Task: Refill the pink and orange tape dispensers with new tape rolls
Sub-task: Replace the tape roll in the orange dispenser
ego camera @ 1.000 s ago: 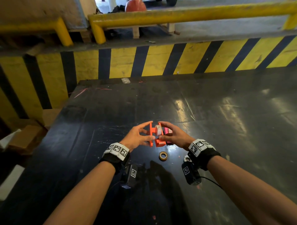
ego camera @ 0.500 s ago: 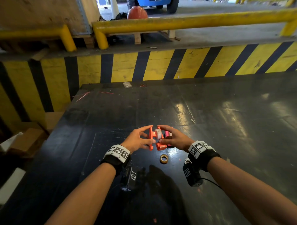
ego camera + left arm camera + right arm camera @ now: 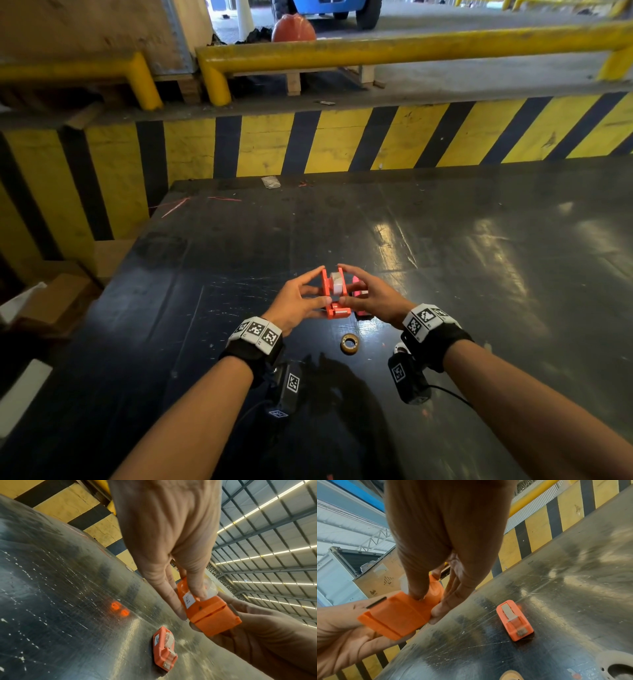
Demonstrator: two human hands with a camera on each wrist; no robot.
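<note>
Both hands hold the orange tape dispenser (image 3: 334,296) just above the black table (image 3: 445,274). A clear tape roll (image 3: 337,284) sits between its side walls. My left hand (image 3: 317,287) pinches its left side with thumb and fingers, which the left wrist view shows on the labelled wall (image 3: 190,605). My right hand (image 3: 347,284) pinches the right side, thumb on top and fingers below (image 3: 426,605). The pink dispenser (image 3: 359,291) lies on the table behind my right hand, tape loaded (image 3: 515,620).
A brown cardboard tape core (image 3: 349,343) lies on the table near my wrists. A second ring (image 3: 399,347) sits half hidden under my right wrist. A yellow-and-black striped wall (image 3: 342,144) borders the far edge. Cardboard boxes (image 3: 51,301) lie off the left edge.
Both hands keep the same hold on the orange dispenser. The head view has tilted up a little, so the hands sit slightly lower in the picture.
</note>
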